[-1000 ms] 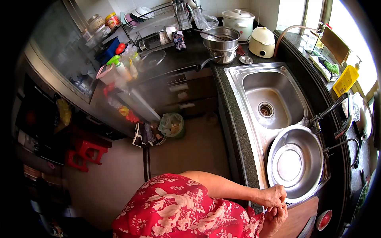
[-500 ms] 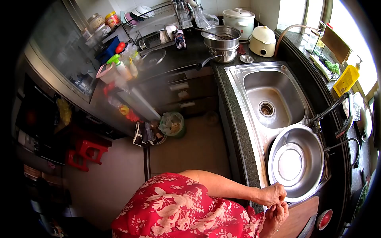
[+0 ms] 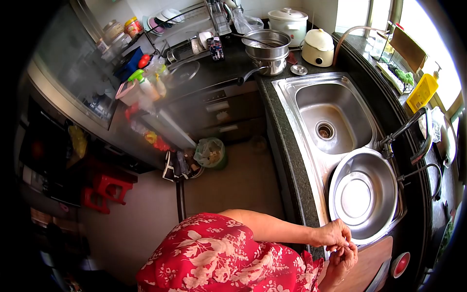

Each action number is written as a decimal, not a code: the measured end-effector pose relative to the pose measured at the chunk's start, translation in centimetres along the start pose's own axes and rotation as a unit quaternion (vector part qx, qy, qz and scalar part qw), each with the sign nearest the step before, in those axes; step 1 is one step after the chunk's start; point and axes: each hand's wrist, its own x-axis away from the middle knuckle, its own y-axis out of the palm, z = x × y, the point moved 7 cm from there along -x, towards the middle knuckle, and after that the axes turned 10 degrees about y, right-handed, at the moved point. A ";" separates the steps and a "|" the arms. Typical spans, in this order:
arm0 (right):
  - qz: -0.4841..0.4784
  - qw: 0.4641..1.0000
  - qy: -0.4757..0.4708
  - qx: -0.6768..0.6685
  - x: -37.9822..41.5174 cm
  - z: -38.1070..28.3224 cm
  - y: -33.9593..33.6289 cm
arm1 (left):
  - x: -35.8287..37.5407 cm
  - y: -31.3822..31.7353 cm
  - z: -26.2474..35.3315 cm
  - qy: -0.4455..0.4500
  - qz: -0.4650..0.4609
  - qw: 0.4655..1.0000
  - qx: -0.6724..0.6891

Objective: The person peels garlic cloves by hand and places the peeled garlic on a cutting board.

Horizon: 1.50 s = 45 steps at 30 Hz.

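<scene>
Little is changing: view is shifting slightly, and both hands are still working close together at the near rim of the steel basin (image 3: 383, 199). Fingers are moving only slightly; no item is visibly being set down or picked up.

Left hand (image 3: 334, 233) is reaching in with fingers curling and thumb closing toward the fingertips. Right hand (image 3: 343, 263) is facing it, fingers half curled, tips nearly meeting the left's. Both are looking mostly closed, like a pinch. Can't tell what, if anything, is sitting between the fingertips; too small.

Basin is resting in the nearer bowl of the double sink, left hand just beside its rim. The other sink bowl (image 3: 357, 114) is lying beyond, drain showing. Faucet (image 3: 387, 146) is standing at the far side, between the two bowls.

Wooden cutting board (image 3: 372, 262) is lying next to the basin, partly under the right hand. What looks like a knife (image 3: 382, 275) is resting along its far edge, with a small red-lined bowl (image 3: 400, 265) sitting just past it. Stone desk (image 3: 290, 155) is running along the sink's near side.
</scene>
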 end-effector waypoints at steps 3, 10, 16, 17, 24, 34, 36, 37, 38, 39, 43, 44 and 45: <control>-0.025 0.999 0.016 -0.044 0.1 -0.1 0.0 | 0.1 0.1 -0.2 -0.054 -0.003 0.993 0.103; -0.067 0.987 0.065 -0.134 0.7 0.2 -1.1 | -0.5 0.2 -2.2 -0.166 -0.010 0.961 0.219; -0.071 0.982 0.013 -0.173 1.4 -1.4 -1.2 | -1.0 -0.4 -0.4 -0.153 -0.024 0.964 0.218; -0.060 0.980 0.010 -0.191 1.4 -1.2 -1.9 | -1.2 -0.3 -1.0 -0.174 -0.030 0.962 0.209; -0.037 0.957 -0.062 -0.282 4.6 -1.2 -5.8 | -1.9 2.7 -2.1 -0.201 -0.095 0.971 0.091; 0.235 0.920 -0.142 -0.279 15.8 3.2 -20.0 | -0.6 12.4 -8.8 0.151 -0.391 0.806 -0.418; 0.267 0.917 -0.150 -0.256 16.9 2.9 -21.7 | -0.3 13.6 -9.3 0.215 -0.399 0.781 -0.429; 0.290 0.916 -0.147 -0.235 17.2 2.7 -22.4 | -0.3 14.0 -9.6 0.216 -0.405 0.779 -0.428; 0.330 0.915 -0.148 -0.177 17.5 2.2 -23.0 | -0.2 14.2 -10.1 0.210 -0.421 0.751 -0.464; 0.367 0.911 -0.147 -0.120 17.5 1.7 -23.5 | -0.1 14.3 -10.6 0.205 -0.434 0.721 -0.500; 0.494 0.820 -0.204 0.205 16.8 -0.8 -25.1 | 0.4 14.3 -11.1 0.208 -0.438 0.710 -0.511; 0.509 0.811 -0.177 0.225 16.7 -0.7 -25.6 | 0.6 14.3 -11.2 0.208 -0.438 0.707 -0.515; 0.508 0.813 -0.177 0.225 16.3 -0.9 -25.6 | 0.6 14.3 -11.3 0.208 -0.437 0.704 -0.519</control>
